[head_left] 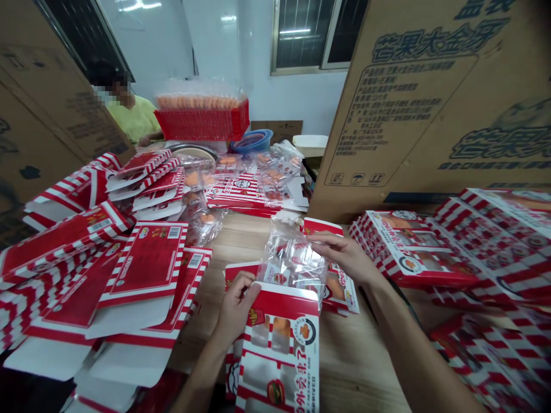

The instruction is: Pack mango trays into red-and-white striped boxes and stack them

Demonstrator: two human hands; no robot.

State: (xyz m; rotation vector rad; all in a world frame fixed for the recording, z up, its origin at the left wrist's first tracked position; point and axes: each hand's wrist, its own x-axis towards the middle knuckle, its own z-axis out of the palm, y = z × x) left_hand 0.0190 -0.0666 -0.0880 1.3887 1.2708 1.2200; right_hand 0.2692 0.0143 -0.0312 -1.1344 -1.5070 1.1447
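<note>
Left hand [235, 307] and right hand [342, 258] pinching clear bag [293, 264], fingers clenched on its edges, over striped carton [279, 350].

A person in a yellow shirt [134, 119] stands at the far left of a red plastic crate [202, 125], which sits just beside a blue bowl [253, 141]. A large cardboard carton [430, 103] with blue print stands upright at right, below a window [303, 40].

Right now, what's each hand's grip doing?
Left hand: closed, pinching the clear plastic bag at its lower edge.
Right hand: closed, pinching the same bag at its top edge.
</note>
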